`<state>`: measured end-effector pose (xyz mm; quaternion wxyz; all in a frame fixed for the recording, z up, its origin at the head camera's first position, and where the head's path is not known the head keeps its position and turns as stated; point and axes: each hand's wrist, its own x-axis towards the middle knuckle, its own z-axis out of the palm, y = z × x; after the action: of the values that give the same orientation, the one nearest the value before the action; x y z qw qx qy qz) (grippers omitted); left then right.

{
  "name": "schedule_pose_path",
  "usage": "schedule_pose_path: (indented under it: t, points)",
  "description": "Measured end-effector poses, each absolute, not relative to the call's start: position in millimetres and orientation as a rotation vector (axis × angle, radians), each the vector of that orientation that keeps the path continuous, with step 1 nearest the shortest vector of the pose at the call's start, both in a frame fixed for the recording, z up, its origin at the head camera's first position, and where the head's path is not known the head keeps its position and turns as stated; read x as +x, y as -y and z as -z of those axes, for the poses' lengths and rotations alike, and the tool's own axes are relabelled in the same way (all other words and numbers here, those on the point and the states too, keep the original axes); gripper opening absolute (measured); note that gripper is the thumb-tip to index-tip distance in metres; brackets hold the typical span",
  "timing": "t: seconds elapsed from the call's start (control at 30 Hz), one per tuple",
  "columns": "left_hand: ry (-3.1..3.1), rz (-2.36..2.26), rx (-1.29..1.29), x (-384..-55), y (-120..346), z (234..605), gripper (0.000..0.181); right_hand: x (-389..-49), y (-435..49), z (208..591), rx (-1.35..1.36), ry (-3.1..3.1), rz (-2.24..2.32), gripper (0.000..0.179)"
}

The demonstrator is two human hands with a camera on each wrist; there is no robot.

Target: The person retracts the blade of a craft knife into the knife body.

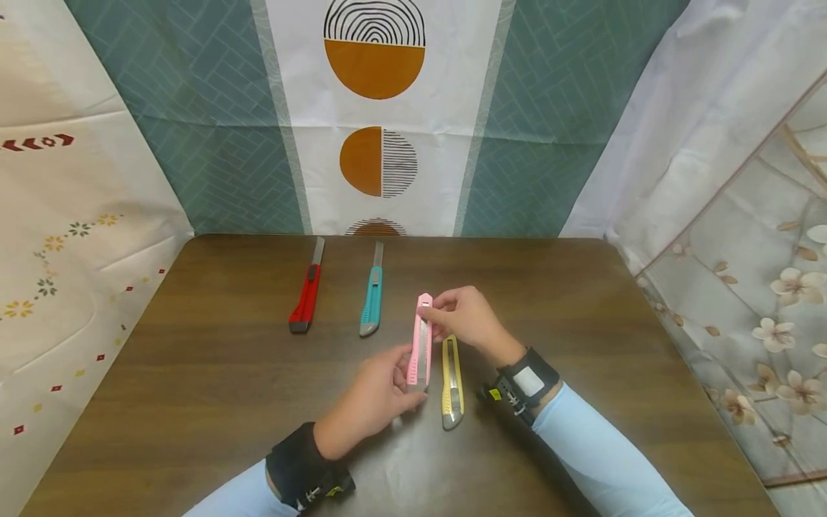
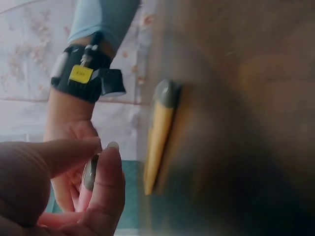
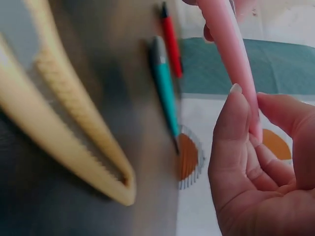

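A pink utility knife (image 1: 421, 337) is held above the table between both hands. My left hand (image 1: 377, 388) grips its grey-tipped lower end between thumb and fingers. At the upper end, my right hand (image 1: 470, 316) pinches it with thumb and fingertips. In the right wrist view the pink knife (image 3: 231, 54) spans from one hand to the other. A yellow utility knife (image 1: 452, 384) lies on the table just right of the pink one, below the right hand. Its grey end shows in the left wrist view, where the yellow knife (image 2: 160, 132) appears edge-on.
A red utility knife (image 1: 309, 294) and a teal utility knife (image 1: 372, 298) lie toward the back left of the brown wooden table (image 1: 213, 373), blades out and pointing away. Patterned cloth (image 1: 543, 129) hangs behind the table's far edge and along both sides.
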<state>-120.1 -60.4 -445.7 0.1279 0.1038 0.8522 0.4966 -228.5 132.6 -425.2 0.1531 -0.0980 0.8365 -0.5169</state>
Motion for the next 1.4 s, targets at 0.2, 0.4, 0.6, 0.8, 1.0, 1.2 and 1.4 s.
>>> schedule_pose_path:
  t: [0.2,0.4,0.6,0.8,1.0,1.2,1.4]
  points:
    - [-2.597,-1.190,0.369,-113.0,53.9,454.1,0.067,-222.9,-130.6,430.4,-0.253,-2.487,1.263,0.024]
    - [-2.668,-1.035,0.472,-107.5,46.4,457.0,0.044,-216.7,-128.5,434.6,-0.240,-2.588,1.063,0.028]
    - [-2.723,-0.970,0.586,-105.3,43.5,460.9,0.029,-214.0,-125.2,438.3,-0.233,-2.617,0.919,0.038]
    - [-2.761,-0.909,0.621,-105.6,40.5,462.5,0.023,-211.8,-119.0,438.2,-0.264,-2.671,0.824,0.048]
    - [-2.761,-0.846,0.578,-104.9,37.1,459.1,0.025,-210.0,-113.6,435.8,-0.258,-2.725,0.721,0.047]
    - [-2.757,-0.824,0.545,-104.2,36.4,457.9,0.027,-209.8,-110.8,436.6,-0.228,-2.723,0.652,0.043]
    - [-2.765,-0.830,0.582,-104.5,38.4,457.1,0.025,-209.1,-110.5,436.7,-0.258,-2.746,0.645,0.043]
